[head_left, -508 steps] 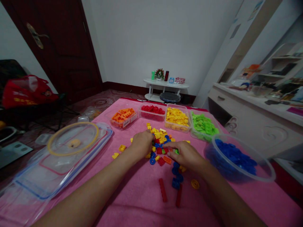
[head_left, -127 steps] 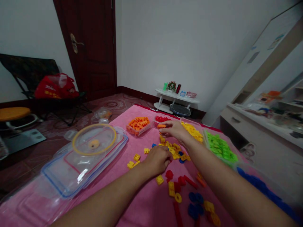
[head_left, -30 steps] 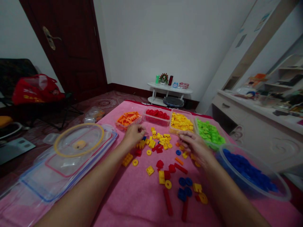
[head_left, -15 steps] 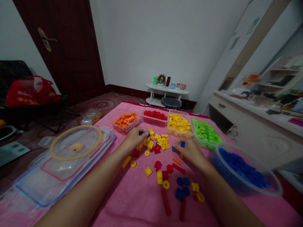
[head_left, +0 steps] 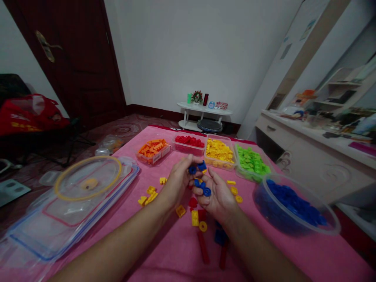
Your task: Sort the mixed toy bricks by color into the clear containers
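Blue pieces [head_left: 206,191] show in the head view, raised in both hands over the pink cloth [head_left: 158,254]; the left hand [head_left: 179,178] has a pinched grip, fingertips on a couple; the right hand [head_left: 219,194] is half-curled, palm up, several lying in its fingers; that looser grip, I judge, could spill some if tilted, dropping them near the yellow brick [head_left: 195,218], short of the clear tub [head_left: 330,233].

Blue plastic pieces [head_left: 206,191] lie in my left hand [head_left: 179,175] and right hand [head_left: 219,196]; beyond them, left to right, stand rectangular clear plastic boxes [head_left: 219,163] of orange, red, yellow and green bricks [head_left: 252,159]; right, a round clear plastic tub [head_left: 266,217]; left, clear plastic lids [head_left: 67,207].
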Demonstrator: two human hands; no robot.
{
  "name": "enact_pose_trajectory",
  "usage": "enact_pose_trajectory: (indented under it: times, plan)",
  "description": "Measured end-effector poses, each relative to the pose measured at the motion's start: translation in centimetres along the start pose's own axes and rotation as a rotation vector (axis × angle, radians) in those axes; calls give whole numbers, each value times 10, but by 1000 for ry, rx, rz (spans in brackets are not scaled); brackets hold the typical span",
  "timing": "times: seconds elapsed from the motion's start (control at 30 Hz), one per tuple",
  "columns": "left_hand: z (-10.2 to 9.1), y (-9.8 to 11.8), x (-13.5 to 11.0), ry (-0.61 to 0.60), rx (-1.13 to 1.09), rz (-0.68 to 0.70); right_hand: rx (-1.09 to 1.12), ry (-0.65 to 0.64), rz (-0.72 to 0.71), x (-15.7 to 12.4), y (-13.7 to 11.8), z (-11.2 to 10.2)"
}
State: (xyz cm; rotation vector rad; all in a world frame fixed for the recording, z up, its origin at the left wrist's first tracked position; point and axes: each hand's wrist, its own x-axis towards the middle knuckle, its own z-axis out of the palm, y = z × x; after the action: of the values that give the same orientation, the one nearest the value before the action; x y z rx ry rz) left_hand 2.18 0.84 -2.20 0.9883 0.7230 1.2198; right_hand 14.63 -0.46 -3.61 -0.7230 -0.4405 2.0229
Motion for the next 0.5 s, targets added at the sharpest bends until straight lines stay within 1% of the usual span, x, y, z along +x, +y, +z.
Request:
enact_pose_trajectory:
  times: [0.07, 0.13, 0.2, 0.27, 0.33, 0.4, 0.47, 0.5]
  plan:
    - [6, -2, -8, -58, 279, 128, 16, 68, -23, 1, 4, 2]
    - [11, -2, -14, -136, 498, 243, 29, 152, -75, 3, 9, 2]
    - [13, -2, -18, -183, 602, 336, 71, 193, -120, 5, 11, 1]
    - [13, -1, -20, -187, 624, 402, 112, 187, -134, 4, 9, 1]
    - [11, 0, -19, -149, 609, 441, 113, 144, -128, -2, -2, 3]
    - [6, 1, -16, -99, 603, 455, 68, 93, -172, -15, -23, 5]
    - [2, 1, -13, -61, 613, 438, -35, 93, -297, -34, -49, 4]
    - [0, 1, -12, -48, 616, 424, -109, 131, -383, -44, -62, 2]
